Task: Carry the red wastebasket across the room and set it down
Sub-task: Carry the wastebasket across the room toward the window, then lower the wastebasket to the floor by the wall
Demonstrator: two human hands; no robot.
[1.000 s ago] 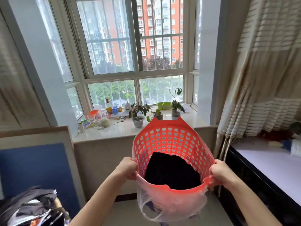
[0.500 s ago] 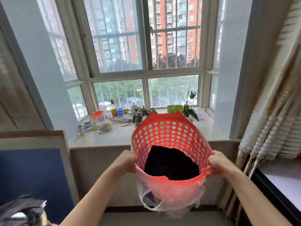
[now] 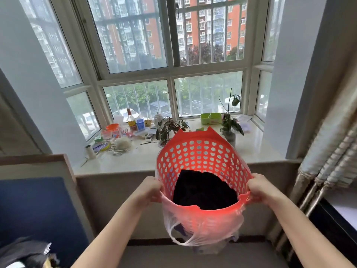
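The red wastebasket (image 3: 201, 155) has heart-shaped holes and two pointed ears on its far rim. It hangs in the air in front of me, tilted so I see inside, where a black lining (image 3: 204, 190) covers the bottom. A thin clear plastic bag (image 3: 195, 227) droops over its near outer wall. My left hand (image 3: 149, 189) grips the left rim and my right hand (image 3: 257, 187) grips the right rim. The basket is held above the floor, just before the window ledge.
A pale stone window ledge (image 3: 139, 159) carries potted plants (image 3: 169, 129), a bottle (image 3: 131, 118), a green box (image 3: 211, 118) and small clutter. A blue padded panel (image 3: 34, 206) stands at left, striped curtains (image 3: 332, 144) and a dark table edge (image 3: 332, 225) at right.
I have walked closer to the window; the ledge and panes fill more of the view. The basket stays held in both hands, and the right-side table has slid mostly out of view.
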